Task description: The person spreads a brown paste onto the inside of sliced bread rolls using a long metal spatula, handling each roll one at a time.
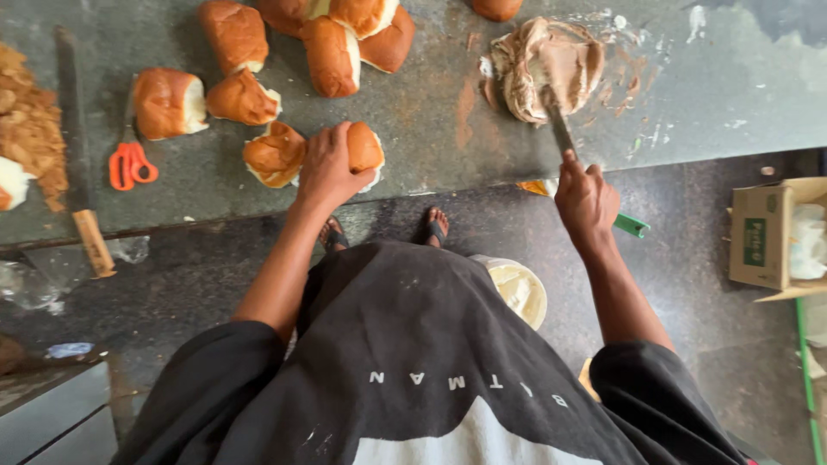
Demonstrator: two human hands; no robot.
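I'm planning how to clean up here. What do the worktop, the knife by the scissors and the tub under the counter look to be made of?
Worktop: probably polished stone, grey-green, mottled and smeared. Knife: dark, dull metal blade with a pale handle that looks like wood. Tub: likely white plastic, smooth with a thin rim, though partly hidden.

Small bakery or food-prep workroom, worn stone counter [413, 129] with split buns [332, 53] heaped at 12 o'clock, cream mound [551, 65] at 1 o'clock, crumb pile [30, 129] at 9 o'clock, cardboard box [762, 237] at 3 o'clock on dark speckled floor [689, 293]
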